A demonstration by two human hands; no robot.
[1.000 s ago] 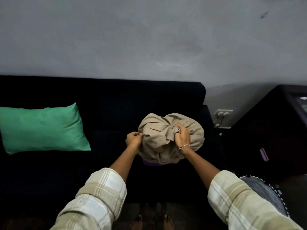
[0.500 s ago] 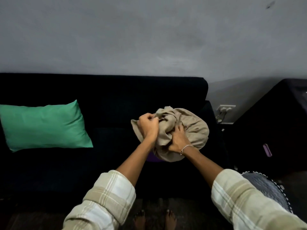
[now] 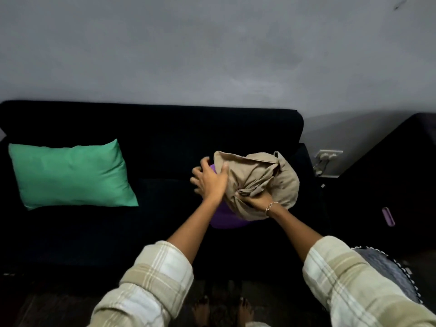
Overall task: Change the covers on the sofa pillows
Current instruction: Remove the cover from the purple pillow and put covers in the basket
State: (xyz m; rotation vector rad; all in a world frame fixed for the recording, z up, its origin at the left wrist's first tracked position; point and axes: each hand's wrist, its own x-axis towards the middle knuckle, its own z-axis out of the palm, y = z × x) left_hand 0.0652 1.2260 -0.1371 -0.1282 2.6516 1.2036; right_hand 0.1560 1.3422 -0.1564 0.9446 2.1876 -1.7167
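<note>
A bunched beige cover (image 3: 264,180) sits over a purple pillow (image 3: 226,221) at the right end of the dark sofa (image 3: 151,142). Only slivers of purple show, below the cover and by my left fingers. My left hand (image 3: 208,180) rests with fingers spread on the cover's left edge, its thumb on the beige cloth. My right hand (image 3: 258,200), with a bracelet at the wrist, is closed on a gathered fold at the cover's lower part. A green pillow (image 3: 70,175) lies on the sofa's left side.
A grey wall rises behind the sofa. A wall socket with a plug (image 3: 328,155) sits to the right of the sofa. A dark cabinet (image 3: 389,185) stands at the right, with a grey patterned item (image 3: 389,270) below it. My bare feet show at the bottom.
My left hand has let go of the bunched cloth and spread open at the cover's left edge. My right hand moved lower on the cover. More purple pillow shows beneath.
</note>
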